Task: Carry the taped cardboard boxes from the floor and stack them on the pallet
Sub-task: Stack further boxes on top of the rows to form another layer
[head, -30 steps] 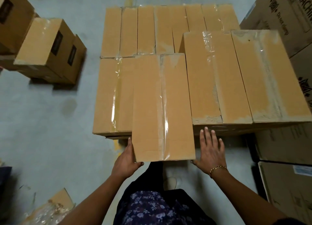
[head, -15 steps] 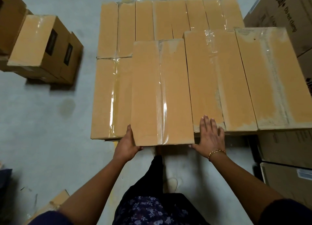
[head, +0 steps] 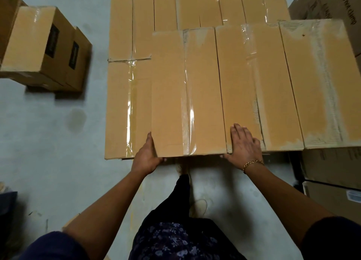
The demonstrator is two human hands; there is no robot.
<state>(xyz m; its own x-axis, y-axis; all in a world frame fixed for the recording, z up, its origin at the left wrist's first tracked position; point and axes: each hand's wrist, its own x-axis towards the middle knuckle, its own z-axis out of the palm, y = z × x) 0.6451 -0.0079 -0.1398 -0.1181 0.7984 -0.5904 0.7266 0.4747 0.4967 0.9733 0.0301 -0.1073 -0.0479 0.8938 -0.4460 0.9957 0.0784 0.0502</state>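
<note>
A long taped cardboard box (head: 187, 91) lies on top of the stack, its near end level with the neighbouring upper box (head: 257, 87). My left hand (head: 147, 157) grips its near left corner, thumb along the side. My right hand (head: 244, 145) holds the near right corner, fingers spread flat over the neighbouring box's top. A third upper box (head: 322, 84) lies further right. The lower layer of boxes (head: 127, 107) shows to the left and behind. The pallet itself is hidden under the boxes.
Two taped boxes (head: 43, 46) stand on the grey floor at the left. Large printed cartons (head: 332, 168) are stacked close on the right. My legs and one foot (head: 198, 206) are just in front of the stack. Cardboard scrap lies at the lower left.
The box has slid forward across the lower layer until its near end lines up with the upper boxes beside it. Both hands moved forward with it.
</note>
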